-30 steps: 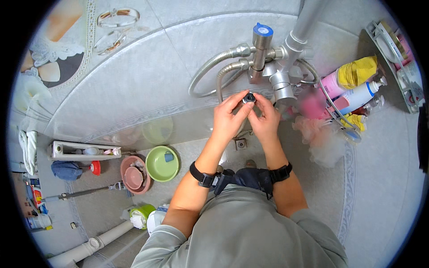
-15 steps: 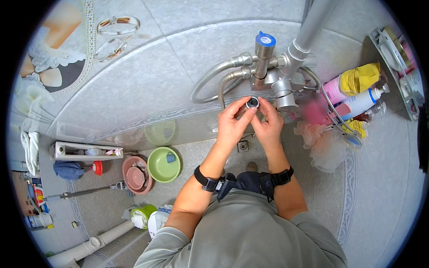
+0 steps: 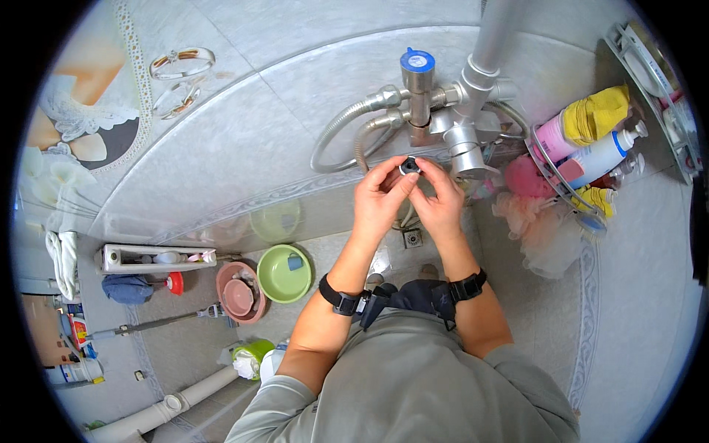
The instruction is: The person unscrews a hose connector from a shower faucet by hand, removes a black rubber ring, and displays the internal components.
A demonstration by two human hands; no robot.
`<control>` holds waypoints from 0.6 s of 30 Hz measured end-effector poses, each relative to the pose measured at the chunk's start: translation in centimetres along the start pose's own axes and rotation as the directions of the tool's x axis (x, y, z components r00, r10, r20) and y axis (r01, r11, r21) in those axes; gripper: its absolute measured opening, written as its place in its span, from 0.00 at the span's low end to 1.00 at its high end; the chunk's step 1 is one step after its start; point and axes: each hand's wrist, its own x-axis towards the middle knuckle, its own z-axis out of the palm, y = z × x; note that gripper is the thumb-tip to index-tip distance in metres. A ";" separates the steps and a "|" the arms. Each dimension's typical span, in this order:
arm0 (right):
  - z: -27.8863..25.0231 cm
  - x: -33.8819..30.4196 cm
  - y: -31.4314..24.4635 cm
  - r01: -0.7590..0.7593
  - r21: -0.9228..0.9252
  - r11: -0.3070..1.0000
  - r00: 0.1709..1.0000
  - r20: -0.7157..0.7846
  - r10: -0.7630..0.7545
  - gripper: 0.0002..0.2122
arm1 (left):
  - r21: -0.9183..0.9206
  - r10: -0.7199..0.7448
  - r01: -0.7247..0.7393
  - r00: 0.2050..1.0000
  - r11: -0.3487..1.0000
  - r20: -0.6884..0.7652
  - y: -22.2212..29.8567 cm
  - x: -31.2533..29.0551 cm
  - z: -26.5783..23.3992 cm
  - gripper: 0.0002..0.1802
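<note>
Nearest, a grey shirt (image 3: 421,376) and black wrist straps (image 3: 341,299) lie well below the blue-topped valve. The left hand (image 3: 375,198) and right hand (image 3: 441,201) meet just below that valve, fingers nearly closed, parted only by the small round black-centred part (image 3: 410,166) pinched between their tips. The part is apart from the valve, slightly to its lower left. The blue-topped valve (image 3: 419,92) itself stands upright, with metal hoses (image 3: 323,136) curving out to its left and a grey pipe (image 3: 493,44) at its right. Farther right of the valve are a yellow cloth (image 3: 597,117) and a pump bottle (image 3: 600,161). On the floor, far to its lower left, sits a green basin (image 3: 272,275) beside a pink basin (image 3: 224,277).
</note>
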 end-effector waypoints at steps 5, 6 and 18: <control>-0.2 0.2 0.2 -0.030 -0.008 1.000 0.998 -0.050 0.029 0.18 | 0.109 -0.011 0.008 1.000 0.994 0.025 -0.3 0.4 0.1 0.18; -0.3 0.2 0.3 -0.023 -0.007 1.000 0.998 -0.054 0.023 0.18 | 0.117 -0.007 0.003 1.000 0.993 0.030 -0.4 0.4 0.1 0.19; -0.3 0.2 0.6 -0.063 0.009 0.998 0.996 -0.063 0.063 0.18 | 0.022 -0.080 0.078 0.993 0.997 0.092 0.6 0.5 0.0 0.18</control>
